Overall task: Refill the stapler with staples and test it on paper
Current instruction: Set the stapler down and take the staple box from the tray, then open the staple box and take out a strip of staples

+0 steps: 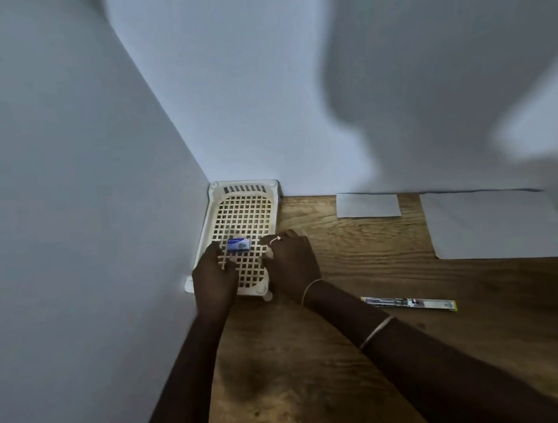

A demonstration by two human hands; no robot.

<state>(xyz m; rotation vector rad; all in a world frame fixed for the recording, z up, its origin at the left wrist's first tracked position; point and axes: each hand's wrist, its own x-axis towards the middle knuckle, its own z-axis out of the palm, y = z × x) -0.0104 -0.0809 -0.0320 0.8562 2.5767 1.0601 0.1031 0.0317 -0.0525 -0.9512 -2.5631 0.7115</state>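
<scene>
A small blue staple box lies on a white lattice tray pushed into the wall corner. My left hand rests on the tray's left side with fingers spread, fingertips at the box's left end. My right hand lies over the tray's right rim with fingers curled down, a short gap from the box. A long narrow silver-and-black object with a yellow end, possibly the stapler folded out flat, lies on the wooden table. A small white sheet and a large white sheet lie near the back wall.
White walls close in the table at the left and back. The table's front edge runs along the bottom, and its right edge lies past the large sheet. Bare wood shows in front of the tray and between my arms.
</scene>
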